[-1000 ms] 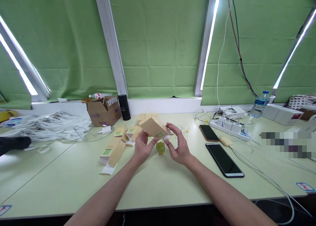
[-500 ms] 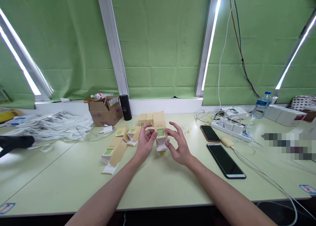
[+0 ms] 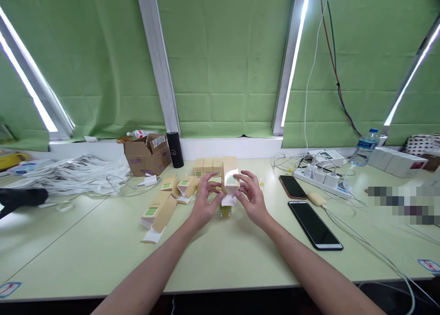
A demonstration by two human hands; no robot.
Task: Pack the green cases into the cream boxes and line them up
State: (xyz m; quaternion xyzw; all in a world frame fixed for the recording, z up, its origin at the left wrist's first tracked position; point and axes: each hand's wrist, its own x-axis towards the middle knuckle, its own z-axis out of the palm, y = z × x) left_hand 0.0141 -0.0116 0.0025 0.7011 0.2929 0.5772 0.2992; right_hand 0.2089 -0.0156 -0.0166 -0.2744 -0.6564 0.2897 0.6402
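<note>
A small tan cardboard box [image 3: 230, 168] with a green window and an open white flap at its near end is held up between my two hands. My left hand [image 3: 205, 204] grips its lower left side with bent fingers and thumb. The fingers of my right hand [image 3: 252, 199] close on its right side and flap. Just beneath the box, a small clear jar with yellow contents [image 3: 225, 212] stands on the table. Similar boxes [image 3: 207, 164] stand in a row behind. To the left lie several flattened or opened boxes [image 3: 150, 212] with green windows.
Two phones [image 3: 315, 225] lie to the right, near a power strip [image 3: 323, 182] with plugs and white cables. A brown carton [image 3: 147, 155], a black cylinder [image 3: 175, 150] and a heap of white strips [image 3: 79, 175] are at the back left. A water bottle [image 3: 364, 147] stands at the far right.
The box has shifted slightly right and tipped, so its open end shows more. My right fingers have come in onto its side. The standing boxes behind are more exposed.
</note>
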